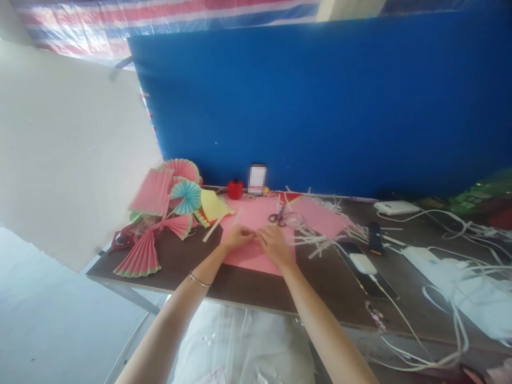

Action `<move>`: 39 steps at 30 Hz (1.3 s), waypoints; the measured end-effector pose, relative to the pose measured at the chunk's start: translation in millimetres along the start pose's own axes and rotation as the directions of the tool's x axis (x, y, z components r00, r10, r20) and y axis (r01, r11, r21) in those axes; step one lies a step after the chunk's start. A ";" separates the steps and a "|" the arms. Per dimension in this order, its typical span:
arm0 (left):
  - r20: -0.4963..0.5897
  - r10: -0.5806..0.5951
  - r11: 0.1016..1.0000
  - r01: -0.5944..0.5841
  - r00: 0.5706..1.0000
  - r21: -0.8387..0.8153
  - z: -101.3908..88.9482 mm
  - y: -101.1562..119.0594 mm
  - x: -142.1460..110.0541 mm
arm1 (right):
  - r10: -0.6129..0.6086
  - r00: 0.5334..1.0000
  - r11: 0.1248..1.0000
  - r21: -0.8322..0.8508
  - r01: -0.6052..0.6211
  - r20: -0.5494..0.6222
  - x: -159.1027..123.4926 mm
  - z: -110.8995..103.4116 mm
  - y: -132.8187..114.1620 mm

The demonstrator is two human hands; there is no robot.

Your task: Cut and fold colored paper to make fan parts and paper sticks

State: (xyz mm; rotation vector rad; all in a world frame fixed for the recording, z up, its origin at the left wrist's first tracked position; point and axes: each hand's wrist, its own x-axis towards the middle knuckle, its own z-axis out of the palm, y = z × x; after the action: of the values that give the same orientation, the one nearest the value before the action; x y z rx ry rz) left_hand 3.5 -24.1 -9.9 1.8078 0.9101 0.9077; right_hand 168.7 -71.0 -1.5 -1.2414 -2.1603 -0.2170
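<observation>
A pink paper sheet (252, 213) lies on the dark table (192, 266) in front of me. My left hand (236, 237) and my right hand (276, 246) rest side by side on it, fingers pinched together on the paper near its middle. A thin bangle sits on my left wrist. Small scissors (277, 217) lie just beyond my hands on the pink paper.
Folded paper fans (176, 200) in pink and teal lie at the left. A red spool (236, 189) and a small box (256, 179) stand by the blue backboard (320, 106). White paper strips (320, 234), phones, power banks and white cables (448, 266) cover the right side.
</observation>
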 end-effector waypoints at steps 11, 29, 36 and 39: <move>0.015 0.088 0.986 -0.090 0.996 0.142 1.0 -10.6 2.0 | -0.015 0.999 0.997 -0.077 0.018 0.048 1.9 -3.1 -4.8; 0.026 0.154 0.924 -0.153 0.988 0.349 -2.3 4.6 -3.4 | 0.002 0.999 0.992 -0.123 0.004 0.048 -0.2 -1.7 -10.2; 0.030 0.160 0.924 -0.161 0.987 0.346 -1.7 0.6 -2.5 | 0.028 0.999 0.995 -0.098 -0.026 0.016 -0.8 -1.4 -9.8; 0.039 0.169 0.923 -0.173 0.985 0.343 -1.8 0.7 -2.7 | 0.020 0.999 0.996 -0.091 -0.018 0.026 -0.3 -2.5 -10.0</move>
State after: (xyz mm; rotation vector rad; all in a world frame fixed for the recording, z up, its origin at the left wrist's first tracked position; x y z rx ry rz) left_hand 0.8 -26.0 -9.1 2.2196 0.9626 0.8865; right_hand 161.7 -77.7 1.9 -1.3222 -2.1822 -0.2949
